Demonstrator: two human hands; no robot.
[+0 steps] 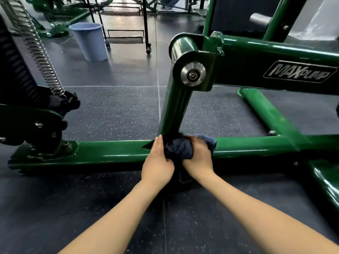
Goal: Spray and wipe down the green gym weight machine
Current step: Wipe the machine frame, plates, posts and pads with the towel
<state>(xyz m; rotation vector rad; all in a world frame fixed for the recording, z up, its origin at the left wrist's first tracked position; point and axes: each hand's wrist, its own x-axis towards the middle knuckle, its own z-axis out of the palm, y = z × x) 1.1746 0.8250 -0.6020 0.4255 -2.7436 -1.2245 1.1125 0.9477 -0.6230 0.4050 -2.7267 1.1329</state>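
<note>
The green weight machine (113, 150) stands on the floor, with a low horizontal base bar and an upright post (174, 109) rising to a steel pivot. A dark blue cloth (180, 149) is bunched at the foot of that post, on the base bar. My right hand (198, 154) grips the cloth from the right, fingers curled over it. My left hand (157, 162) lies on the bar just left of the cloth, fingers straight, thumb side touching the cloth. No spray bottle is in view.
A pale blue bin (89, 41) stands on the dark rubber floor at the back left. A steel spring (42, 52) and black mount sit at the left. A wheeled black rack (126, 35) is behind. More green bars (262, 109) run right.
</note>
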